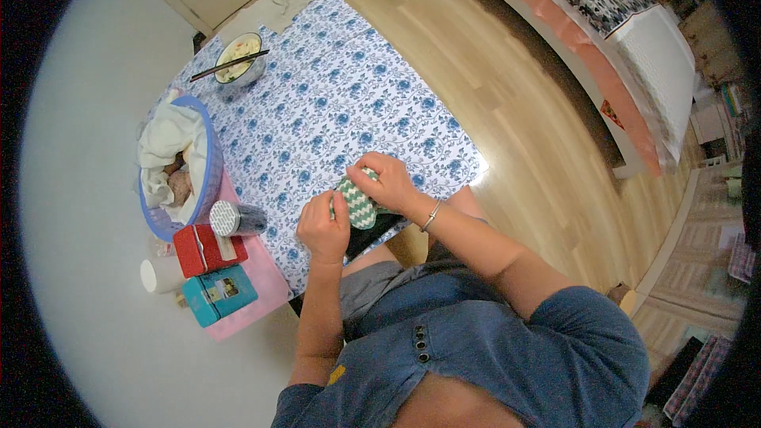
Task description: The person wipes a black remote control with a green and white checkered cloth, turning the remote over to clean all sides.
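Note:
Between my two hands, at the near edge of the table, is a small green-and-white zigzag-patterned cloth piece. My left hand is closed on its left side, thumb uppermost. At its upper right part my right hand has its fingers curled round the fabric, and a bracelet sits on that wrist. The cloth's lower end hangs free below the fingers. My hands cover its sides, so I cannot tell its full shape.
A blue-flowered tablecloth covers the table. At the left stand a blue basket with white cloth, a lidded jar, a red tin and a teal box. Farther off, chopsticks rest across a bowl of food.

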`<state>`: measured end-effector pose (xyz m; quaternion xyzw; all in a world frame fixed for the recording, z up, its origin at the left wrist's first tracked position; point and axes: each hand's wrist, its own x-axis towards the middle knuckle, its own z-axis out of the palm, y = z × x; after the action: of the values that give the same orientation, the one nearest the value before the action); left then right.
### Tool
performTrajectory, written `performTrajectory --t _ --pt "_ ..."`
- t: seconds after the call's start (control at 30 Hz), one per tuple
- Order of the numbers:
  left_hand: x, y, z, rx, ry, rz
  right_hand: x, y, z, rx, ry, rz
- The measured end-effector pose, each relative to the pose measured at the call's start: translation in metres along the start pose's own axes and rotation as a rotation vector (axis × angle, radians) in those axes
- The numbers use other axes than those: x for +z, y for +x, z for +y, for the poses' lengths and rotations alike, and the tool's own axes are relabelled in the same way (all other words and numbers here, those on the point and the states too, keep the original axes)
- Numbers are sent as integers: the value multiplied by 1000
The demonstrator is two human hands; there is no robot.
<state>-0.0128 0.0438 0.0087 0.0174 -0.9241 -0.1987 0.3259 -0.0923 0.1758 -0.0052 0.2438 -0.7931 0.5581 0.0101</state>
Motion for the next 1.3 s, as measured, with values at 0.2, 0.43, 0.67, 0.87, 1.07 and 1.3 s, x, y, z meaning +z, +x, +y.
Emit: performTrajectory --t 0.2,0.43,0.67,0.87,1.07,1.3 --pt "3 -8 -6 -96 -179 109 7 6 -14 -104 -208 60" --pt "16 -37 -19 -359 -454 85 14 10 -37 -541 -536 -99" --pt "20 -45 -18 -332 -488 182 28 6 -35 -665 -478 16" --pt "21 -51 -21 -347 -500 186 28 4 -36 -699 -485 54" --pt "25 -54 -25 -323 -491 195 29 3 -35 -713 -493 93" --pt "26 -52 -25 -358 -485 172 30 4 -33 -706 -464 139"
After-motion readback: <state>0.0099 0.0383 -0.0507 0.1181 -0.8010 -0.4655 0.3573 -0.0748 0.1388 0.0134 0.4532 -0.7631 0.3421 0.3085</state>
